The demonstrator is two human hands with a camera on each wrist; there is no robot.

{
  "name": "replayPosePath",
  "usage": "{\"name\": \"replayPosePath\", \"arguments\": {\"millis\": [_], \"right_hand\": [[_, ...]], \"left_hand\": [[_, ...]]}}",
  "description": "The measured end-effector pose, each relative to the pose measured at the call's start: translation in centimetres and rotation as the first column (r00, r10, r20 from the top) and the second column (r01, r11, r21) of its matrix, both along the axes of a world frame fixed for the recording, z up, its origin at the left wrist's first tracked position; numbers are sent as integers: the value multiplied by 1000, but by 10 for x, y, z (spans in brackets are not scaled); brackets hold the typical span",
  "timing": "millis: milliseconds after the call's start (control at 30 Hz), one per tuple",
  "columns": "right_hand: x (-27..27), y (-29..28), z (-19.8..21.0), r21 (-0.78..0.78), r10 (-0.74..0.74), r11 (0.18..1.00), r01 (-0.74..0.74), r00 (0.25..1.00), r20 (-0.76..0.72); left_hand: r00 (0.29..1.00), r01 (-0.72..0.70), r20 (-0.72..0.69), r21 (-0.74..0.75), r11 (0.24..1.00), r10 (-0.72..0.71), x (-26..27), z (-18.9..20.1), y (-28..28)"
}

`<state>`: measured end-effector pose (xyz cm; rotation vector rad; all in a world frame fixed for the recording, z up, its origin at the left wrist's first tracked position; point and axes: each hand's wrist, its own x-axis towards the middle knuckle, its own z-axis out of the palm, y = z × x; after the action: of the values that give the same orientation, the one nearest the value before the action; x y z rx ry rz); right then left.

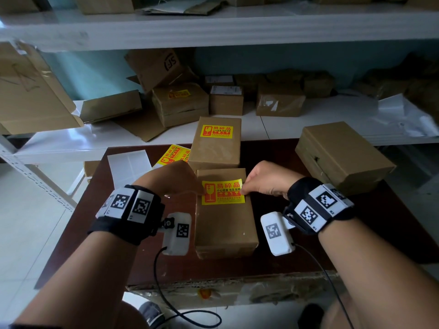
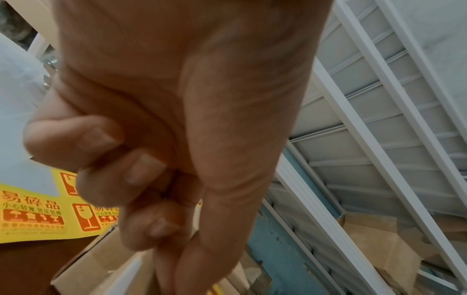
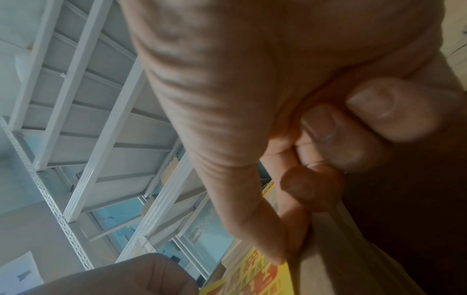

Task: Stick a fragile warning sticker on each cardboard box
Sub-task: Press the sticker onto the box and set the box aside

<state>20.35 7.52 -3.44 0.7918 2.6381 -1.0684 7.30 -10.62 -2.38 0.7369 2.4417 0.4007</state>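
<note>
A brown cardboard box (image 1: pixel 225 229) lies at the middle of the dark table. A yellow fragile sticker (image 1: pixel 222 191) sits across its far end, slightly tilted. My left hand (image 1: pixel 202 192) pinches the sticker's left edge and my right hand (image 1: pixel 244 188) pinches its right edge. In the right wrist view my thumb and forefinger (image 3: pixel 272 245) close on the sticker (image 3: pixel 252 279). In the left wrist view my other fingers (image 2: pixel 141 173) are curled into the palm. Whether the sticker lies flat on the cardboard I cannot tell. A second box (image 1: pixel 215 153) just behind carries a sticker (image 1: pixel 216 131).
A larger plain box (image 1: pixel 344 155) stands at the table's right back corner. A sheet of yellow stickers (image 1: pixel 174 154) and white backing paper (image 1: pixel 129 167) lie at the left back. Behind, white shelves (image 1: pixel 308 129) hold more boxes and flattened cardboard.
</note>
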Motion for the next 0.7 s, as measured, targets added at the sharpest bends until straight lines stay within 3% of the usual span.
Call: {"name": "replayPosePath", "arguments": {"millis": [700], "right_hand": [[0, -3, -2, 20, 28, 999, -28, 1000, 3]], "left_hand": [[996, 48, -80, 3, 999, -47, -1, -7, 3]]}}
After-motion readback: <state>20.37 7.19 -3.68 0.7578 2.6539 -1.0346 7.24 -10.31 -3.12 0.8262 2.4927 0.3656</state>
